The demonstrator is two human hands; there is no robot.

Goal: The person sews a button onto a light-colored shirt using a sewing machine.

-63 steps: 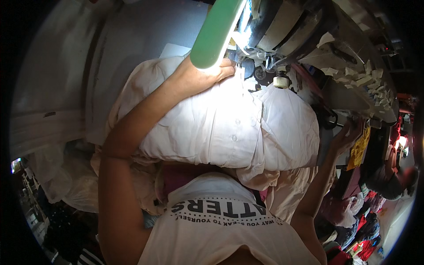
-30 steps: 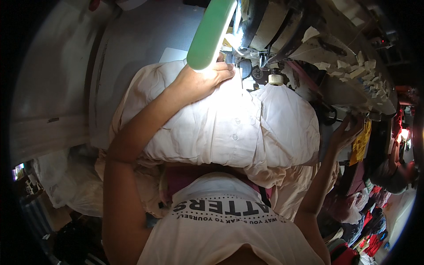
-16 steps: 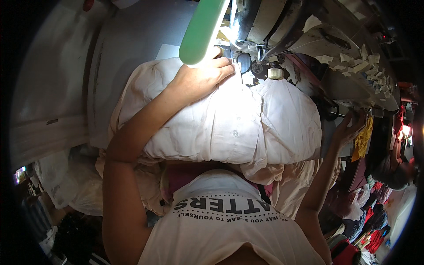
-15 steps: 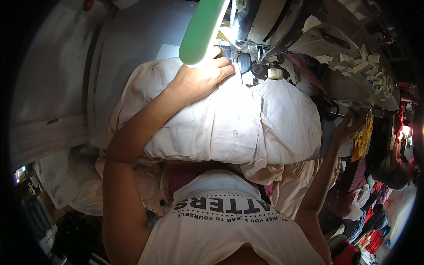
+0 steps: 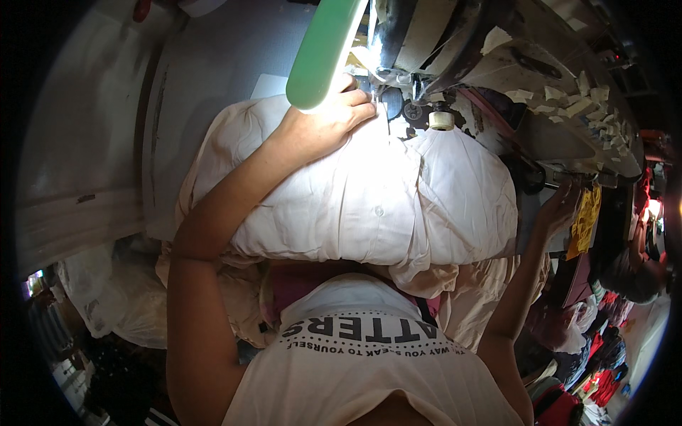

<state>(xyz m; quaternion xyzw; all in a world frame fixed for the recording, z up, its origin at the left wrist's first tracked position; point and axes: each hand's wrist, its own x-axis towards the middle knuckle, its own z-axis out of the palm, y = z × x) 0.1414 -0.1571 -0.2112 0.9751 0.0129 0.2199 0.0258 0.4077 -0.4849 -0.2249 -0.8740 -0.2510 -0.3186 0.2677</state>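
Note:
A white buttoned shirt (image 5: 320, 220) lies bunched in front of me, its upper part under the sewing machine (image 5: 455, 42). My left hand (image 5: 327, 124) rests on the cloth with fingers bent together close by the needle area. Strong glare and a green lamp (image 5: 323, 57) hide part of its fingertips. A small button (image 5: 379, 211) shows on the shirt's placket. Over on the right, my right hand (image 5: 558, 207) is at the machine's end, its dim fingers folded against a dark part beside a yellow cloth (image 5: 585, 221); what they grip is unclear.
A knurled light-coloured knob (image 5: 441, 121) stands over the shirt. Scraps of tape (image 5: 582, 106) cover the machine's body. Cream cloth (image 5: 483, 291) hangs below the table edge. Clear plastic bags (image 5: 135, 298) lie at the left, with piled clothes (image 5: 597, 376) at the right.
My right hand's fingers have shifted and folded in at the machine's end. The shirt's upper button has disappeared in the glare. My left hand stays nearly where it was.

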